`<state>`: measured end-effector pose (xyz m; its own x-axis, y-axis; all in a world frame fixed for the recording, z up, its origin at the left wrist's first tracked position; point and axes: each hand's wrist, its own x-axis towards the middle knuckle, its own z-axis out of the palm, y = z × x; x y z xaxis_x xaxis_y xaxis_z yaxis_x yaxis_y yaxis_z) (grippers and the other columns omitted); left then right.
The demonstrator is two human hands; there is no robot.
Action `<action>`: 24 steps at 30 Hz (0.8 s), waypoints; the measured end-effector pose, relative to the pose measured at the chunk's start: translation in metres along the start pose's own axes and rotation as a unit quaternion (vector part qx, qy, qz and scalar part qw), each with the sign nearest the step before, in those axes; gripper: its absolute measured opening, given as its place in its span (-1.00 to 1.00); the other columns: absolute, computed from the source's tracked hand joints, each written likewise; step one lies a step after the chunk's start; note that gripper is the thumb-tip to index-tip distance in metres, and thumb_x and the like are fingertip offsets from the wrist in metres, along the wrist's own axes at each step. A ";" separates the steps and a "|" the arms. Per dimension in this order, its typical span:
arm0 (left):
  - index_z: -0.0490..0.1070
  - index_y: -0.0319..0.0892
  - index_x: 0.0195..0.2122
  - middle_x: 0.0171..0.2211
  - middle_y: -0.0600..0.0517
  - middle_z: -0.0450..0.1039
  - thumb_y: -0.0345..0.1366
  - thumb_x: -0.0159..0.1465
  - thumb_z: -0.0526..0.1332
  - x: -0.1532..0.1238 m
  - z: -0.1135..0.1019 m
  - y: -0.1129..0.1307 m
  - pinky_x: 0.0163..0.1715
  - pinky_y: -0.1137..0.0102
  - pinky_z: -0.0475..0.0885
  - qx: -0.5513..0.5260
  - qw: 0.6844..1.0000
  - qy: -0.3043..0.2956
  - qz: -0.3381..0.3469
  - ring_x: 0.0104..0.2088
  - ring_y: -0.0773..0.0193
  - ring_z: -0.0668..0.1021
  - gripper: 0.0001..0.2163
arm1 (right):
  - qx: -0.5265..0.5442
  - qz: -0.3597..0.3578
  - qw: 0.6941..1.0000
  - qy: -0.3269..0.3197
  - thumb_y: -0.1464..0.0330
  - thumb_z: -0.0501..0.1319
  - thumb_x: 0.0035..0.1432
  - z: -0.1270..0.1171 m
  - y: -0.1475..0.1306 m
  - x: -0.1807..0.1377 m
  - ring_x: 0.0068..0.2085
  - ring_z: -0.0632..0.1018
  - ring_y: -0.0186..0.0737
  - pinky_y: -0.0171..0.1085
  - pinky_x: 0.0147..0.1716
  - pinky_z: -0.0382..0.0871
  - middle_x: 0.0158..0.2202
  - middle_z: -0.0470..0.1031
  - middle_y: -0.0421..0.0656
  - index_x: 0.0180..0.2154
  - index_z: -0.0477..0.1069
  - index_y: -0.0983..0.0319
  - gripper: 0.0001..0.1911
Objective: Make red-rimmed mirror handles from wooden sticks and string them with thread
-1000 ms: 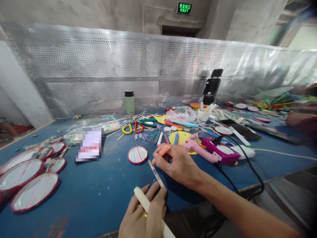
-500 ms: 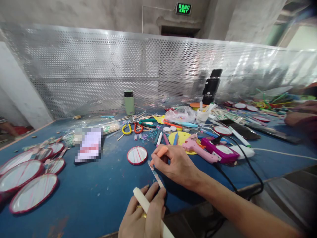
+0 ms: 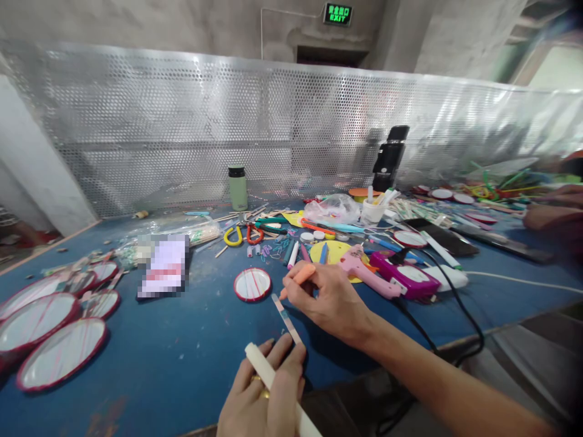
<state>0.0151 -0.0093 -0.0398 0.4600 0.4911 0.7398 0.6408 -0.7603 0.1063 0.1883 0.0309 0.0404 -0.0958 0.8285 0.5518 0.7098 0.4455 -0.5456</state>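
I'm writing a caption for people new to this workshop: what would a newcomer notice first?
Probably the hands, low at centre: the right hand holds an orange pen close to a narrow banded strip, whose near end meets the left hand, which holds a cream rod. Next, the pink glue gun to their right. High up, the green exit sign glows above the perforated screen.

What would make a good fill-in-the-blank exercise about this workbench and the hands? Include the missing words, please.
1. The marker in the right hand is ____ in colour.
2. One end of the thin strip is held by the person's ____ hand.
3. The glue gun on the table is ____.
4. The lit sign reads, in English, "____".

Missing words: orange; left; pink; EXIT.
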 end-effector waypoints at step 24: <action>0.37 -0.11 0.10 -0.04 0.08 0.58 -0.39 0.44 -0.06 0.002 -0.002 -0.001 -0.13 0.38 0.58 0.040 0.999 -0.027 0.022 -0.05 0.23 0.61 -0.69 | 0.020 -0.018 0.999 0.028 0.38 0.15 0.21 -0.002 0.000 -0.001 -0.48 0.50 -0.37 -0.39 -0.52 0.27 -0.46 0.55 -0.21 -0.50 0.43 0.23 -0.77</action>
<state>0.0144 -0.0077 -0.0371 0.5190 0.4817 0.7061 0.6658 -0.7459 0.0195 0.1896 0.0298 0.0412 -0.0810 0.7925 0.6044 0.6788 0.4879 -0.5488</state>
